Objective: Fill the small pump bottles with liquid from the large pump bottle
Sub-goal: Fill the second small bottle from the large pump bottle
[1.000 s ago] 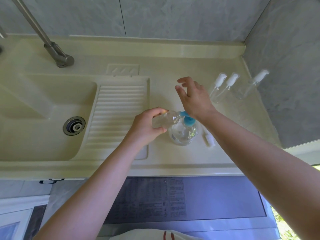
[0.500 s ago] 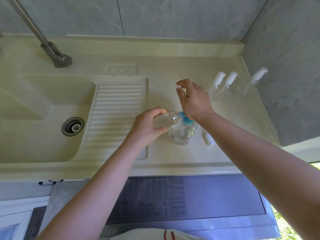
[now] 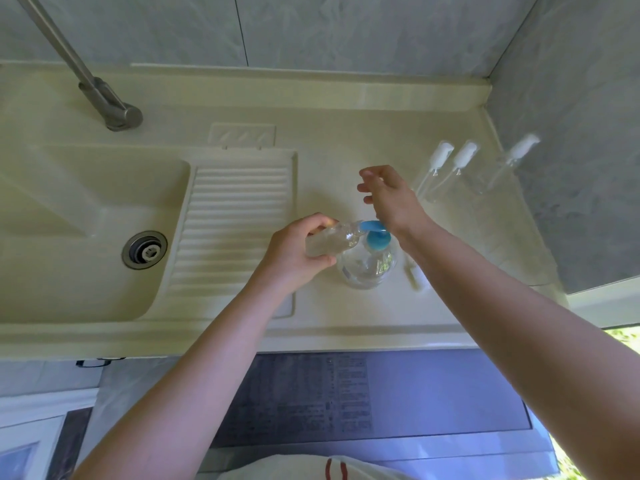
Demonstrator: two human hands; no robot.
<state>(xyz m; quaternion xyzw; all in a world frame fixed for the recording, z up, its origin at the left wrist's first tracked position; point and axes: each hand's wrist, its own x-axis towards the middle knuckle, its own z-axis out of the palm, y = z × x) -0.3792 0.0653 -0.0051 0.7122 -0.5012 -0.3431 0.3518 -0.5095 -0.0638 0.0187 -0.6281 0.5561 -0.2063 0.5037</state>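
Note:
A large clear pump bottle point(image 3: 363, 268) with a blue pump head point(image 3: 375, 235) stands on the counter right of the drainboard. My left hand point(image 3: 294, 258) grips a small clear bottle point(image 3: 332, 241), tilted, with its open mouth at the blue spout. The heel of my right hand point(image 3: 391, 199) rests on the blue pump head, fingers spread and relaxed. A loose white pump cap point(image 3: 417, 277) lies just right of the large bottle. Three small pump bottles point(image 3: 460, 164) with white tops stand at the back right.
A cream sink basin point(image 3: 86, 237) with a metal drain point(image 3: 144, 250) takes up the left, with a ribbed drainboard point(image 3: 235, 223) beside it. A metal tap point(image 3: 104, 98) rises at the back left. Grey walls point(image 3: 571, 133) close in the back and right.
My right hand has sunk slightly onto the blue pump head. The left hand keeps the small bottle at the spout.

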